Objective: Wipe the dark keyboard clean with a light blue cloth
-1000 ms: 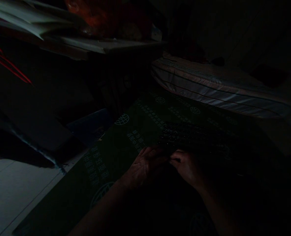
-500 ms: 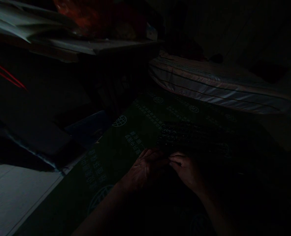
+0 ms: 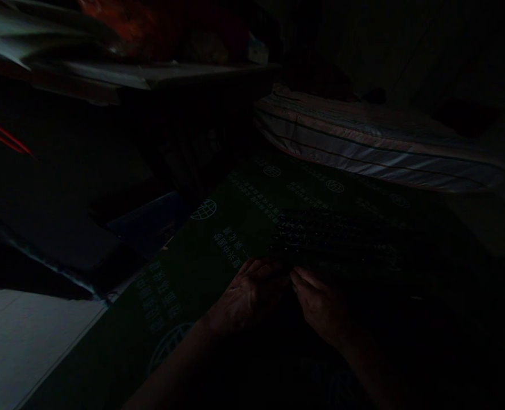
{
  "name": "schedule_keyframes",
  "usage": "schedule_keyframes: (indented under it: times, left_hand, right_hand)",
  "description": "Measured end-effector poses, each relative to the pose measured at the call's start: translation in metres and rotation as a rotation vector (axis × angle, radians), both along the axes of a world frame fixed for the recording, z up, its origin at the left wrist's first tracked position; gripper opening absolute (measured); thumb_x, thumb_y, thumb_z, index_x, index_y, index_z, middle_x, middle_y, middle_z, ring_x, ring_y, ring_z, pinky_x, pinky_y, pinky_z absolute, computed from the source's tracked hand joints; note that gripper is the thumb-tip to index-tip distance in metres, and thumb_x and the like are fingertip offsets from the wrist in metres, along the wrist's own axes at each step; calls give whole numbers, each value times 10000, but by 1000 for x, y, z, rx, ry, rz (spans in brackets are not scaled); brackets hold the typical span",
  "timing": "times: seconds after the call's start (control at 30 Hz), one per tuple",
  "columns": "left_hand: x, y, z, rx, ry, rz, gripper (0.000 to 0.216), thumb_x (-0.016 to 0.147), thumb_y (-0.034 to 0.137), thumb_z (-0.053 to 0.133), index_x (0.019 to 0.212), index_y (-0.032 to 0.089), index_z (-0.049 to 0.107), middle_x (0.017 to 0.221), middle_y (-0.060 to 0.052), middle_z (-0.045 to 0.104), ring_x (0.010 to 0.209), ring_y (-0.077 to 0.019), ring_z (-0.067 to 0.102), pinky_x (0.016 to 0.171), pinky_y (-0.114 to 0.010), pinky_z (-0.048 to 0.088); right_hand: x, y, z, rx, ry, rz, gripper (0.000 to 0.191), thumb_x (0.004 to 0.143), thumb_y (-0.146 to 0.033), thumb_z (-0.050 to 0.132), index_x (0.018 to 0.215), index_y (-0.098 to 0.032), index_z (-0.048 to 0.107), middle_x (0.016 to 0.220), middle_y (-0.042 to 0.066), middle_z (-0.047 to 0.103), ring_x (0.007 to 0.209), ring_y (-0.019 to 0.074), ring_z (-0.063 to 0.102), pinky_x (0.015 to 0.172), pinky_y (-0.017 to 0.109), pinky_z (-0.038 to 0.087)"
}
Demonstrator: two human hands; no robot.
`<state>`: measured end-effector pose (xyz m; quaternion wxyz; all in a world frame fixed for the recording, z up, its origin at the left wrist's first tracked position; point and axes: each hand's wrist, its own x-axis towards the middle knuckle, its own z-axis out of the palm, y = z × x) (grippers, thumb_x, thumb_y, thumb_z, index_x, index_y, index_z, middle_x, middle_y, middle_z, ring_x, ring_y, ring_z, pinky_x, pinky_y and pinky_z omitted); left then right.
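Observation:
The scene is very dark. My left hand (image 3: 247, 293) and my right hand (image 3: 318, 302) lie close together, low in the middle of the view, over a dark green sheet (image 3: 192, 256) printed with pale text and globe marks. Their fingertips meet at the near edge of a heap of small dark glinting pieces (image 3: 320, 239) on the sheet. The fingers of both hands are curled inward, and whatever is between them is lost in the dark.
A rolled striped mat or mattress (image 3: 363, 148) lies beyond the sheet to the right. A cluttered shelf or table edge (image 3: 150, 74) runs across the upper left. Pale floor (image 3: 21, 341) shows lower left, and a dark blue object (image 3: 150, 219) borders the sheet's left side.
The view has drifted slightly right. Both hands stay at the near edge of the heap; my right hand's fingers have shifted a little.

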<state>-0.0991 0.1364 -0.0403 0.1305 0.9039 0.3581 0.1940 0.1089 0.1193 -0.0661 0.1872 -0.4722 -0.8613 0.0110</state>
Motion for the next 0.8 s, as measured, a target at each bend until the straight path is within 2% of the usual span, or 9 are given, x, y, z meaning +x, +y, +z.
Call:
schedule_keyframes:
  times: [0.17, 0.23, 0.37, 0.57, 0.67, 0.8]
  left_hand:
    - [1, 0, 2, 23, -9, -6, 333, 944, 329, 448, 1241, 256, 579, 1268, -77, 582, 1138, -236, 521, 962, -443, 433]
    - [1, 0, 3, 34, -6, -5, 319, 941, 321, 453, 1219, 263, 597, 1262, -72, 585, 1131, -236, 527, 958, -444, 439]
    - [0, 0, -1, 32, -35, 8, 316, 940, 322, 455, 1216, 260, 596, 1258, -76, 588, 1117, -231, 539, 950, -440, 451]
    - [-5, 1, -9, -8, -126, 75, 398, 923, 354, 482, 1281, 188, 528, 1248, -127, 584, 1121, -238, 551, 951, -435, 480]
    - [-7, 2, -9, -27, -118, 79, 366, 916, 354, 497, 1230, 178, 567, 1231, -124, 591, 1112, -238, 556, 943, -440, 488]
    - [-7, 4, -10, -17, -140, 65, 348, 916, 338, 497, 1205, 166, 584, 1198, -122, 601, 1086, -228, 568, 928, -427, 499]
  right_hand:
    - [-2, -1, -1, 148, -5, 20, 323, 897, -93, 443, 1140, -105, 656, 1135, 130, 681, 1009, 269, 631, 897, 419, 519]
    - [-4, -1, -1, 162, 15, 9, 310, 903, -97, 438, 1111, -104, 669, 1125, 129, 687, 991, 267, 638, 886, 419, 527]
    - [-4, -1, -1, 99, 112, -5, 297, 923, -163, 445, 1108, -117, 673, 1140, 124, 686, 1002, 255, 648, 884, 400, 543]
    - [10, 5, -2, 94, 463, -142, 255, 926, -241, 480, 1012, -147, 701, 1012, 111, 723, 912, 201, 689, 812, 306, 568]
    - [16, 8, -4, 40, 510, -145, 226, 913, -227, 496, 933, -164, 711, 927, 92, 729, 849, 187, 695, 767, 285, 567]
    - [16, 9, -5, -13, 505, -133, 236, 911, -214, 478, 910, -174, 711, 923, 86, 725, 835, 182, 690, 764, 288, 558]
